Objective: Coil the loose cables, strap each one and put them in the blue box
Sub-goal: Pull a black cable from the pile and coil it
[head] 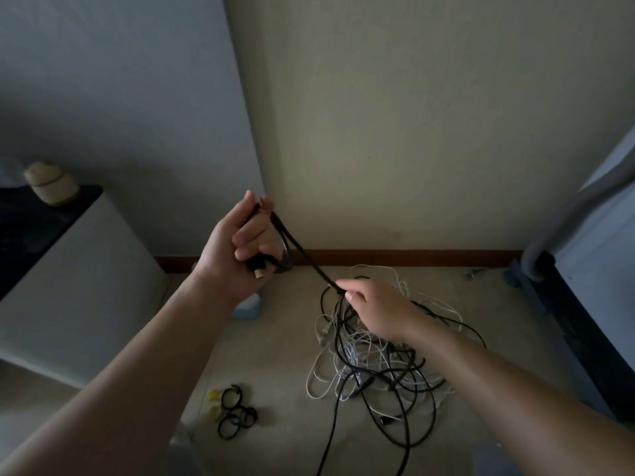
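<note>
Two bare forearms are seen reaching in from the lower edge. Nearest, on the floor (275, 441), a small cluster of straps (237, 413) is laid: black loops, about five, overlapped so that an exact count cannot be given, and two yellow pieces (213, 403) just beside them on the left. To the right of these, one tangle of cables (371, 369) is spread out, black and white strands mixed; how many cables are in it cannot be told, and part of it is hidden by the right wrist.

Above the tangle the right hand (374, 310) is held, one black cable (302, 250) being pinched between thumb and forefinger. The cable is stretched up and leftward to the left hand (240, 249), whose fingers are curled round a few gathered loops of it – one gold-tipped plug (259, 273) is seen sticking out below the palm. The two hands are kept apart, joined only by that strand.

Behind the left wrist one pale blue container (249, 307) is set on the floor, most of it covered by the arm.

At the left a white cabinet (86, 286) with a dark top is placed, one cream-coloured jar (51, 183) being stood on it. At the right dark furniture (584, 321) is seen. Farthest off, a brown skirting board (412, 257) is run along the foot of the wall (412, 115)
</note>
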A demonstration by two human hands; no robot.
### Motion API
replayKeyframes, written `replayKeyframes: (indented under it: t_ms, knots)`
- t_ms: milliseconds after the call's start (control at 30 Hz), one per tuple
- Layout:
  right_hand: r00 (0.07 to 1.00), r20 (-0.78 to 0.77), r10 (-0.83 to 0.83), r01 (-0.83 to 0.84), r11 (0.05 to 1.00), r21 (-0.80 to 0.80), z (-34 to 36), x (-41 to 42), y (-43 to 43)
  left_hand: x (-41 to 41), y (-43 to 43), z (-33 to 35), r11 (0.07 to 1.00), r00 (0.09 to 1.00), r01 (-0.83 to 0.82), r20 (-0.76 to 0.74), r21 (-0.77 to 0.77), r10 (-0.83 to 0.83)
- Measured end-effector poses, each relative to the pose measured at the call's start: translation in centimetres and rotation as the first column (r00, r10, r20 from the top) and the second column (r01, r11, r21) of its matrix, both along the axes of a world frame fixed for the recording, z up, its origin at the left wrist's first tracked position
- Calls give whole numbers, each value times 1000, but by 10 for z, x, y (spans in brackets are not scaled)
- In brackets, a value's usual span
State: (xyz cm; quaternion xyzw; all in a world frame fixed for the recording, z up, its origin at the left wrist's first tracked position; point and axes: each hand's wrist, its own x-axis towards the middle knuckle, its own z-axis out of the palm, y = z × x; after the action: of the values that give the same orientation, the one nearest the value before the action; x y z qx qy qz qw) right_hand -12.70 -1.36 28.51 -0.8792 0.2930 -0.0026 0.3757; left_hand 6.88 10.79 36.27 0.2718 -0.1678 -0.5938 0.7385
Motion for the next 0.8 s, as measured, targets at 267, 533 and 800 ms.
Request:
replayKeyframes:
  t_ms: [267,533,800]
  knots:
    - [971,-67,-231,213,956,-204,-23,3,-20,-15,-2,0,957,956,290,57,-30,-288]
    - [955,-109,-277,245,940,-238,-26,-3,-41,-19,-5,-2,870,877,472,-25,-144,-480]
    - [998,-37,53,-55,995,-81,-12,-3,9,4,-2,5,997,995,-68,81,31,65]
